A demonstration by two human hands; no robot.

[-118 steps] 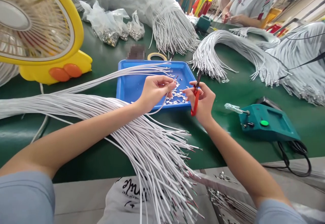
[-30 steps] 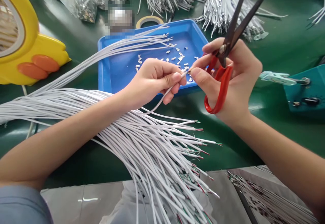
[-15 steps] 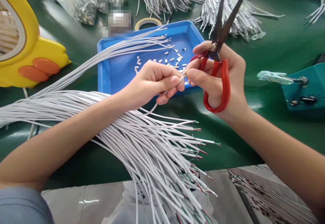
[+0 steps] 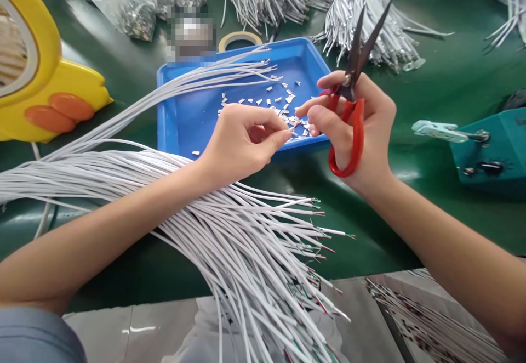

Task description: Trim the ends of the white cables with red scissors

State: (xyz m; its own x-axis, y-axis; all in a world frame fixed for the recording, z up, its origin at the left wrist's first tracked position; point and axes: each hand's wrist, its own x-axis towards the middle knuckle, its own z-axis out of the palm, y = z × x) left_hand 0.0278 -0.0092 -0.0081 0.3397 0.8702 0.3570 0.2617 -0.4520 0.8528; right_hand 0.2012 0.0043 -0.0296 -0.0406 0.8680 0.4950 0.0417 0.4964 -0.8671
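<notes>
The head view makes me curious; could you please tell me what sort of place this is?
Probably a cable workshop: bundles of white cables lie on a green table, a blue tray holds small scraps, and the right hand holds scissors.

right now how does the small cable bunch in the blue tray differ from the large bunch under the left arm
The small bunch has only a few cables; the large bunch is far thicker. The small bunch's ends lie over the blue tray, fairly close together, while the large bunch's ends fan out, some past the front edge of the table. Both are white cables running in from the left.
</notes>
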